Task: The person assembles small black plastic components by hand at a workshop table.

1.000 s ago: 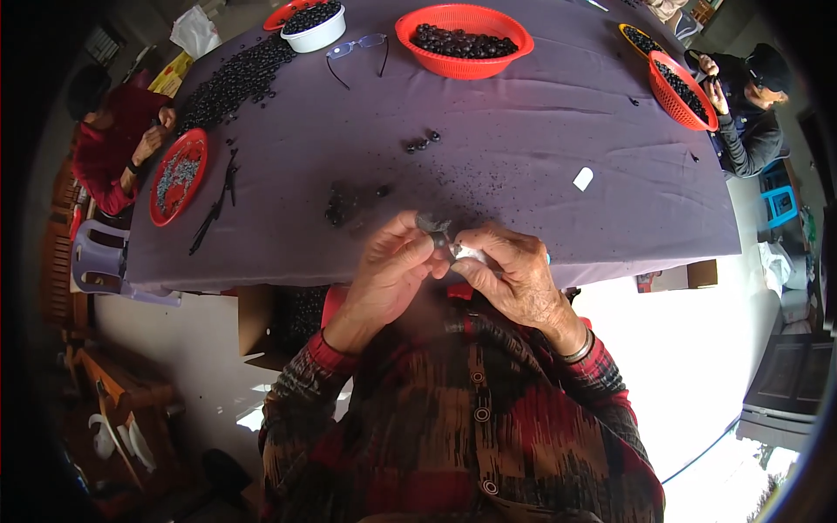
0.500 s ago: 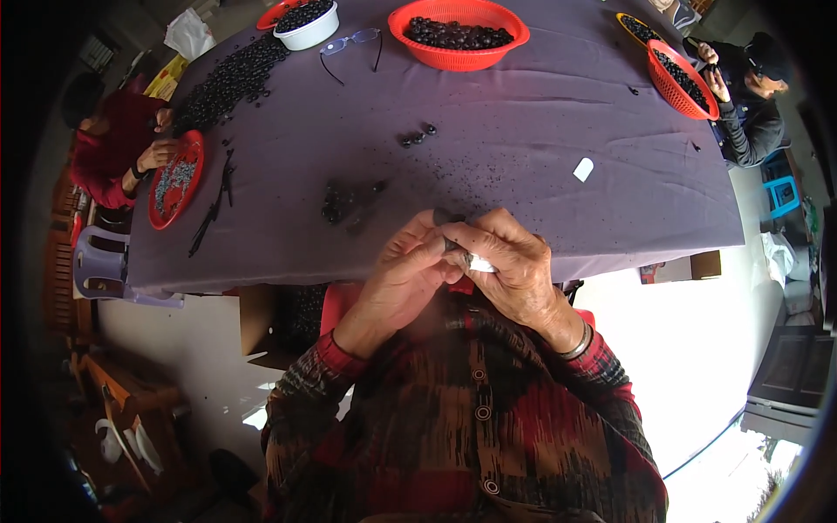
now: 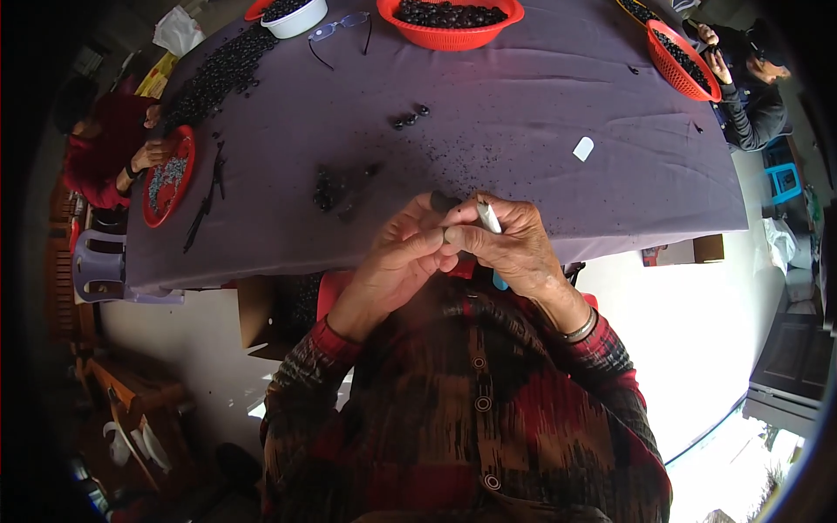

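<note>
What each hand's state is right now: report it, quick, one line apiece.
Left hand: closed in a pinch; what it pinches cannot be told.
Right hand: closed, holding a slim white tool.

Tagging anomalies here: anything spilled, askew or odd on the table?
Dark specks are strewn across the purple cloth beyond the right hand, looking like stray debris. Black round pieces at upper left also lie loose, perhaps deliberately.

I've watched the right hand [image 3: 514,242] uncover the dark piece [image 3: 445,202]: its thumb now meets the left hand's [image 3: 392,257] fingertips just below that piece, while its white tool [image 3: 489,217], swung steeper, slants to the piece's right.
</note>
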Tool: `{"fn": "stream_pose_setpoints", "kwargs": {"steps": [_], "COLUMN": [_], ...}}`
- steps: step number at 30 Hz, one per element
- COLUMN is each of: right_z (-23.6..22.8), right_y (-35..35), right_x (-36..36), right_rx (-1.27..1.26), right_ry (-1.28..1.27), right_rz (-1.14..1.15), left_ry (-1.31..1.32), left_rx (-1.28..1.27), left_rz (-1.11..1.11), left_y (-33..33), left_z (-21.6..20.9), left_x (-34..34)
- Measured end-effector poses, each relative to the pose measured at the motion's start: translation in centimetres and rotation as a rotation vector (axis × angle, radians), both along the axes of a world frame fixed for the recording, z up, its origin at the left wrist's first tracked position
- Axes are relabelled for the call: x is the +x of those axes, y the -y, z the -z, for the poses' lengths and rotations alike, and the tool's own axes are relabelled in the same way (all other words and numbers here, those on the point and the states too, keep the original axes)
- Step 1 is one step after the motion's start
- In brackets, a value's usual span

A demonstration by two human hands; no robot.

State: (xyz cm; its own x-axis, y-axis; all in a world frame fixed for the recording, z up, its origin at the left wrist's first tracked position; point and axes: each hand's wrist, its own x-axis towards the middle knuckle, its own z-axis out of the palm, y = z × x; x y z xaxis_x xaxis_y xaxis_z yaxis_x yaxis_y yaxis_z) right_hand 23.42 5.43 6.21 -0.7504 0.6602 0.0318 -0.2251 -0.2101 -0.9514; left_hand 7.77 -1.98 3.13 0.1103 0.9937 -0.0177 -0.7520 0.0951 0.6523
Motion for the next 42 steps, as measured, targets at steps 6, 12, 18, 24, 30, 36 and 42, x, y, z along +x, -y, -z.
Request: {"fn": "stream_pose_setpoints", "kwargs": {"steps": [6, 12, 18, 24, 30, 36, 42], "right_z": [-0.1, -0.5, 0.5, 0.5, 0.3, 0.2, 0.4], "right_y": [-0.2, 1.0, 0.9, 0.9, 0.9, 1.0, 0.7], "right_x": [0.3, 1.1, 0.5, 0.6, 0.6, 0.5, 0.6], "right_rx": [0.399, 0.741, 0.922, 0.918, 0.928, 0.909, 0.916], "right_ry": [0.161, 0.181, 0.107, 0.154, 0.156, 0.158, 0.166], "right_rz": [0.256, 0.174, 0.206, 0.201, 0.223, 0.228, 0.227], "left_ry": [0.044, 0.095, 0.089, 0.098, 0.09, 0.085, 0.059], "left_rx": [0.058, 0.07, 0.074, 0.076, 0.065, 0.068, 0.066], "left_rz": [-0.006, -0.055, -0.055, -0.04, -0.041, -0.045, -0.058], "left_y": [0.1, 0.4, 0.4, 0.3, 0.3, 0.3, 0.3], "left_z": [0.1, 0.0, 0.6, 0.4, 0.5, 0.9, 0.9], "left_x": [-0.3, -0.3, -0.7, -0.6, -0.6, -0.7, -0.8]}}
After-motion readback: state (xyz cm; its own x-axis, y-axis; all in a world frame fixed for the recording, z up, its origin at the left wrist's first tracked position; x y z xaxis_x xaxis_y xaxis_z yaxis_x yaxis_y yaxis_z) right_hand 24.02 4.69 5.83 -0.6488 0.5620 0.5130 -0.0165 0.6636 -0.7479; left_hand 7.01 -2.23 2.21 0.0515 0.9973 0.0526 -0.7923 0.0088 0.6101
